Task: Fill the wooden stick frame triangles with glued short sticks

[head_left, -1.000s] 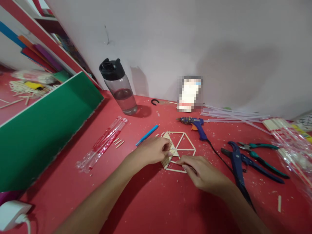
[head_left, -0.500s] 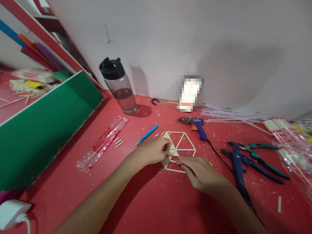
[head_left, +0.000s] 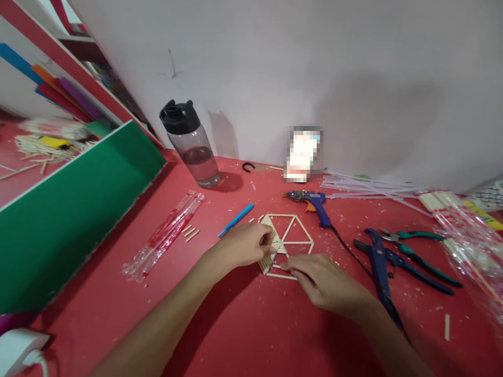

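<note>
A hexagonal frame of thin wooden sticks (head_left: 297,243) lies flat on the red table, with spokes meeting at its middle. Rows of sticks laid side by side fill its left part (head_left: 266,263). Over that filled part is my left hand (head_left: 245,243), its thumb and fingers curled together on the frame near the centre; the fingertips are partly hidden. From the lower right, my right hand (head_left: 320,280) pinches a short wooden stick (head_left: 277,266) in the frame's lower section, between the filled part and the bottom side.
Behind the frame lie a blue pen (head_left: 236,220) and a glue gun (head_left: 310,201). Blue cutters (head_left: 379,267) and green-handled pliers (head_left: 416,251) are at right, near bagged sticks (head_left: 451,220). A water bottle (head_left: 192,146), plastic wrappers (head_left: 167,233) and a green board (head_left: 82,209) stand or lie leftward.
The view has shifted slightly, so everything sits a little lower. Both hands keep nearly the same places on the frame; my right fingertips have edged slightly left.
</note>
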Demonstrator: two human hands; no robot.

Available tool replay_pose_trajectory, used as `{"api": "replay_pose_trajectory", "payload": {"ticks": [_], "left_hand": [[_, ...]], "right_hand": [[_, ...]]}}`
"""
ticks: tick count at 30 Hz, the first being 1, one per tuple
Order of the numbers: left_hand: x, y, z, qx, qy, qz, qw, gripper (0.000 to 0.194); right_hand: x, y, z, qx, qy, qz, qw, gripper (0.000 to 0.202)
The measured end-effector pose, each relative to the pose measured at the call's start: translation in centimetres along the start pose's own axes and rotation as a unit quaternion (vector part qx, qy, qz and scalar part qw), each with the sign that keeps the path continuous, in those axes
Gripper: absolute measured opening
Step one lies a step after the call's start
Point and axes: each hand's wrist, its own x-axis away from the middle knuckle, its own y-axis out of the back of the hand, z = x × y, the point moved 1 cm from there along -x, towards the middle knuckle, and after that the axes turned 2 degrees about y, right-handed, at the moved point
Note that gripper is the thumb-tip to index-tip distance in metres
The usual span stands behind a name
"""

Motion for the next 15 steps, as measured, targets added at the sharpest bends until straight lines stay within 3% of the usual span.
{"api": "replay_pose_trajectory", "payload": {"ticks": [5,15], "left_hand": [[0.01,0.13,-0.1,-0.003,0.001,0.0,1.0,0.019],[-0.07,-0.05,0.03,0.002,0.005,0.011,1.0,0.015]], "right_hand": [[-0.09,-0.16,-0.28,-0.015,-0.015,-0.031,0.999,0.032],[0.03,0.18,0.23,-0.007,-0.01,0.014,1.0,0.032]]}}
